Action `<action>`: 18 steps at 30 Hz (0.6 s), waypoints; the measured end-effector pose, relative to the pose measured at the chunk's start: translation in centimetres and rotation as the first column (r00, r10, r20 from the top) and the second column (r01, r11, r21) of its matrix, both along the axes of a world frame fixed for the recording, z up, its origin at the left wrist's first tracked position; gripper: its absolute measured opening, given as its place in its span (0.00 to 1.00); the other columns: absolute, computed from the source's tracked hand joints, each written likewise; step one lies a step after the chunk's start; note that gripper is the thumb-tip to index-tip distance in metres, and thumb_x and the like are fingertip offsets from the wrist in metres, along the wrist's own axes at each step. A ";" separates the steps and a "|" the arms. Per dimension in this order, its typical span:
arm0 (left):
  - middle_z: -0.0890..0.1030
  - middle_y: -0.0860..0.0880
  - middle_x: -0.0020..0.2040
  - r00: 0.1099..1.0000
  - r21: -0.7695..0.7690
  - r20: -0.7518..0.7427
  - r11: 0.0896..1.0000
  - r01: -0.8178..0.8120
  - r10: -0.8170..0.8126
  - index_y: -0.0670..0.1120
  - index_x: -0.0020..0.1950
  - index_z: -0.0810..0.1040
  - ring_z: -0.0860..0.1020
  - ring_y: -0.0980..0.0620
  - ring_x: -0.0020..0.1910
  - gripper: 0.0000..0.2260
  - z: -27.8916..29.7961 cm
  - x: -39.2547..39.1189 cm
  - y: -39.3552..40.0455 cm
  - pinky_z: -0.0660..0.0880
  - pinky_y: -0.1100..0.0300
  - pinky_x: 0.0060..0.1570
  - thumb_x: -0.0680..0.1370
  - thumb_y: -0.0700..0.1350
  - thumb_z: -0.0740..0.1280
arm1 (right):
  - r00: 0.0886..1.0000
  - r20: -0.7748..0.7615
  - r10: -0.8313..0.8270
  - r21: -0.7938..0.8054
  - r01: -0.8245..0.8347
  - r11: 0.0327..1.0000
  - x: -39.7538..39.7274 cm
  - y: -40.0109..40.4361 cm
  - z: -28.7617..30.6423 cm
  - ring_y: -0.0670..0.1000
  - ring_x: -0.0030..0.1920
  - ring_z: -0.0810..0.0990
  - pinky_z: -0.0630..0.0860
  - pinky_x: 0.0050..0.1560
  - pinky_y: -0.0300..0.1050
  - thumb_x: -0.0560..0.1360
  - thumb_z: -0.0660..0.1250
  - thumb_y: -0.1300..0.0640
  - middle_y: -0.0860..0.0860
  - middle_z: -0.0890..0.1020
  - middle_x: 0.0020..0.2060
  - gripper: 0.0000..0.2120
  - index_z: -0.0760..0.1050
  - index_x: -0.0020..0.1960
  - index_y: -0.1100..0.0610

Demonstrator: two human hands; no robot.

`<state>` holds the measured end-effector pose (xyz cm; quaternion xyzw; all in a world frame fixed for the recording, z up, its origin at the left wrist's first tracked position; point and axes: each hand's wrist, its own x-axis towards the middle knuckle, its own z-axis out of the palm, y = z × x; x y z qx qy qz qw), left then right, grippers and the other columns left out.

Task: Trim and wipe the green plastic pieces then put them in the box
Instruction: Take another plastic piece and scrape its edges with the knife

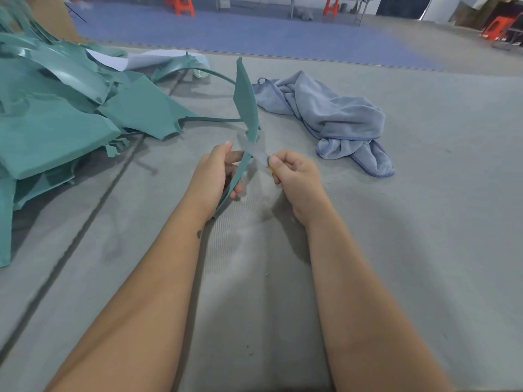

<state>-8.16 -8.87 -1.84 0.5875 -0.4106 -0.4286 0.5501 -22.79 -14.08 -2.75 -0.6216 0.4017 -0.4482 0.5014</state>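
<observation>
My left hand (218,176) grips a curved green plastic piece (245,103) by its narrow lower end, and the piece stands upright with its wide end at the top. My right hand (294,176) is curled round a small trimming blade (259,154) with a yellowish handle, its blurred grey blade lying against the narrow part of the piece. A pile of green plastic pieces (56,114) lies on the mat at the left. A crumpled blue-grey cloth (334,114) lies to the right of the held piece. No box is in view.
I work on a grey floor mat (424,222) with a dark seam running diagonally at the left. A roll of clear tape (200,72) sits behind the pile. Orange stools (182,5) and table legs stand far back on the blue floor.
</observation>
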 end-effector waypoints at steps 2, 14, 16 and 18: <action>0.73 0.48 0.26 1.000 -0.001 0.015 1.000 0.024 -0.024 0.49 0.55 0.82 0.71 0.55 0.24 0.22 0.0 0.1 0.1 0.71 0.63 0.25 0.81 0.54 0.50 | 0.996 0.047 -0.079 0.028 0.078 0.997 0.0 -0.2 0.0 0.45 0.30 0.67 0.65 0.35 0.38 0.79 0.64 0.58 0.45 0.71 0.25 0.12 0.75 0.37 0.52; 0.69 0.53 0.24 0.943 -0.080 0.330 0.994 0.079 -0.048 0.51 0.47 0.81 0.66 0.57 0.24 0.13 0.5 -0.8 0.5 0.63 0.63 0.26 0.80 0.42 0.58 | 0.979 0.188 0.076 0.079 -0.092 0.993 -0.4 0.5 0.8 0.44 0.25 0.64 0.61 0.26 0.32 0.79 0.66 0.56 0.49 0.69 0.24 0.13 0.79 0.36 0.53; 0.68 0.51 0.25 0.951 -0.076 0.309 0.996 0.035 -0.010 0.44 0.45 0.80 0.64 0.55 0.24 0.12 0.5 -0.5 0.6 0.61 0.60 0.27 0.73 0.46 0.59 | 0.982 0.163 0.100 0.056 -0.110 0.992 -0.3 0.6 0.8 0.43 0.25 0.63 0.62 0.26 0.30 0.79 0.66 0.57 0.49 0.67 0.24 0.12 0.79 0.37 0.56; 0.70 0.53 0.27 0.919 -0.086 0.395 0.995 0.048 -0.010 0.44 0.45 0.79 0.65 0.57 0.24 0.10 0.3 -0.1 0.7 0.62 0.60 0.27 0.71 0.46 0.62 | 0.981 0.172 0.091 0.057 -0.102 0.993 -0.3 0.6 0.8 0.42 0.24 0.63 0.62 0.26 0.29 0.79 0.66 0.57 0.47 0.67 0.23 0.12 0.78 0.37 0.56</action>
